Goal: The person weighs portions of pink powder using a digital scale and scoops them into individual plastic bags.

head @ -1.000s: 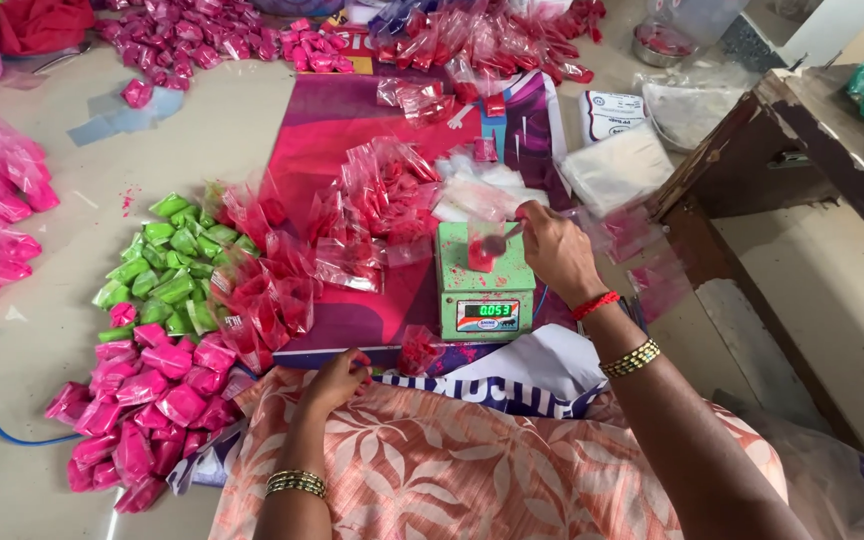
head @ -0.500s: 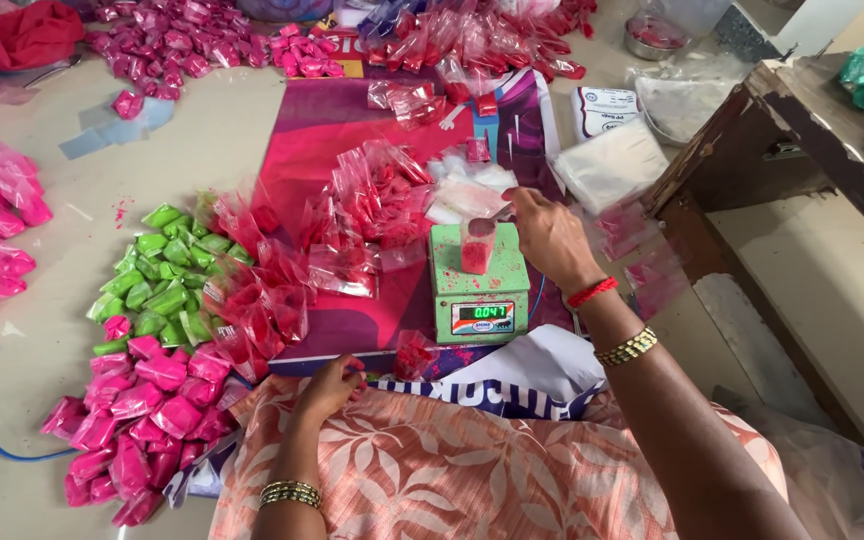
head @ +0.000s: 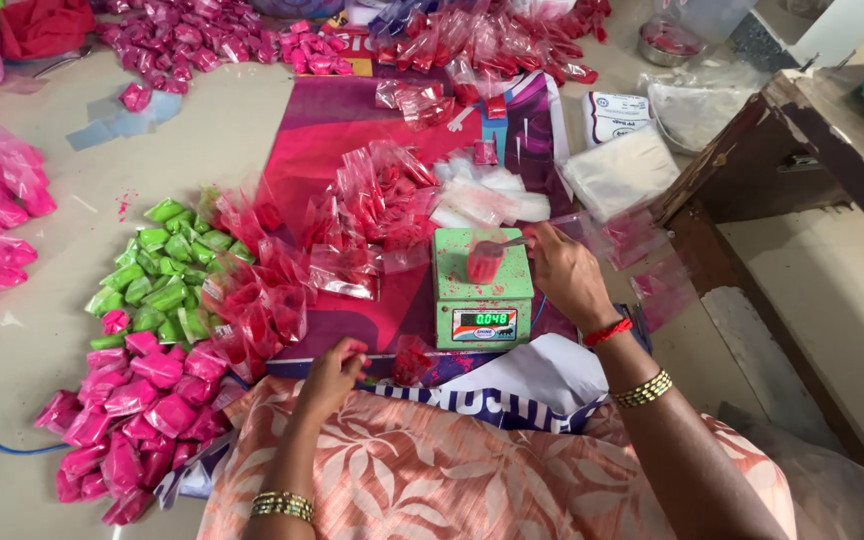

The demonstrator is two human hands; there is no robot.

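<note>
Pale floor strewn with coloured powder packets, our right hand (head: 564,272) pinching a small spoon (head: 508,243) over the red-filled bag (head: 484,262) on the green scale (head: 482,290), our left hand (head: 332,368) curled loosely, empty, beside red packets (head: 262,300)

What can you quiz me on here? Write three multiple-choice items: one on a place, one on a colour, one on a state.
1. Where does the small red-filled bag sit?
A. on the green scale
B. on the wooden bench
C. in the left hand

2. What colour are the packets heaped just above the magenta packets?
A. blue
B. green
C. white

3. What is the state of the scale's display?
A. dark
B. covered by cloth
C. lit with digits

Answers:
1 A: the bag stands on the green scale, by the right hand.
2 B: the heap is bright green.
3 C: green digits glow on it.
</note>
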